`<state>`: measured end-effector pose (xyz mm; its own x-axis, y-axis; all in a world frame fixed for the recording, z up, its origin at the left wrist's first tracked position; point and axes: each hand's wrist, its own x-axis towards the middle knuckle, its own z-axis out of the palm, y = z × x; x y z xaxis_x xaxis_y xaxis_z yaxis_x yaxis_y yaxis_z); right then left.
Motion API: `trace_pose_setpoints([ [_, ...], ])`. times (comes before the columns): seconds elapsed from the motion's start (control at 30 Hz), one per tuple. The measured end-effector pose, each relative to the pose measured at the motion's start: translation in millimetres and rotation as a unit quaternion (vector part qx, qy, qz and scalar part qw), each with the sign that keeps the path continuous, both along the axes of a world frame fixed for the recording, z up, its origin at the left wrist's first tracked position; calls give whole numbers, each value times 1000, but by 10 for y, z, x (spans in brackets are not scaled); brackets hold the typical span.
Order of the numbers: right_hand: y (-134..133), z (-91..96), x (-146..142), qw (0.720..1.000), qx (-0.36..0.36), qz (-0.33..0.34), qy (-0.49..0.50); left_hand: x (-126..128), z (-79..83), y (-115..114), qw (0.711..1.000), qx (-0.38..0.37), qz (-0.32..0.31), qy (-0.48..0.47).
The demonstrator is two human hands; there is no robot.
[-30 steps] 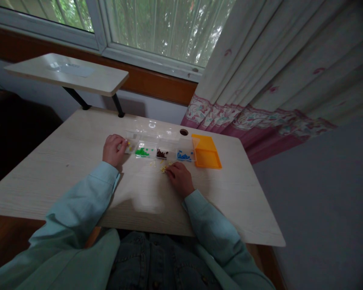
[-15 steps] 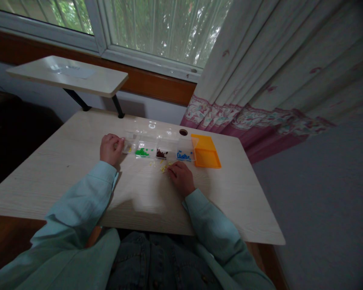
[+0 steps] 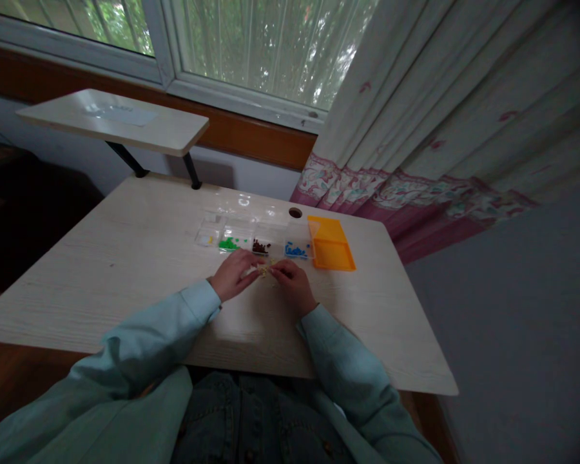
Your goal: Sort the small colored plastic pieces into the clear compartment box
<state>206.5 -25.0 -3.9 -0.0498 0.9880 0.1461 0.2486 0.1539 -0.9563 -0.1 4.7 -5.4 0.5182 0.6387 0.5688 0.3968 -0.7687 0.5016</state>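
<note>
A small pile of tiny yellow pieces (image 3: 263, 273) lies on the table in front of a clear plastic compartment box (image 3: 236, 225). From the left, my left hand (image 3: 234, 272) reaches to the pile, its thumb apart from its fingers. My right hand (image 3: 294, 283) is at the pile's right edge with its fingertips pinched together; what is between them is too small to make out. Inside the box, separate compartments hold green pieces (image 3: 229, 243), dark brown pieces (image 3: 260, 247) and blue pieces (image 3: 296, 249). A little yellow shows in the leftmost compartment.
An open orange case (image 3: 336, 254) lies at the box's right end. Behind the box is a round hole (image 3: 295, 212) in the tabletop (image 3: 140, 258). A raised shelf (image 3: 120, 119) on black supports stands at the back left. A curtain (image 3: 391, 174) hangs behind the table's right side.
My left hand has left the box's left end and come right to the yellow pile. My right hand has stayed near the pile, with its fingers still together.
</note>
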Motion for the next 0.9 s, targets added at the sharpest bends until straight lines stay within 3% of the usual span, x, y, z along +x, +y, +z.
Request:
trace_pose_setpoints([
  [0.27,-82,82,-63,982,-124,63,124,91,12,-73,999,15,16,-28],
  [0.5,-101,65,-87,974,-156,86,140,67,3,-69,996,61,27,-57],
  [0.6,-64,56,-44,989,-104,68,78,34,16,-59,996,59,27,-62],
  [0.7,-13,28,51,999,12,-2,-48,-47,50,-7,997,29,52,-57],
  [0.8,17,-24,147,978,84,-34,-186,-170,78,95,993,1,101,-61],
  [0.9,19,-83,173,954,107,-9,-281,-296,79,214,984,-17,159,-82],
])
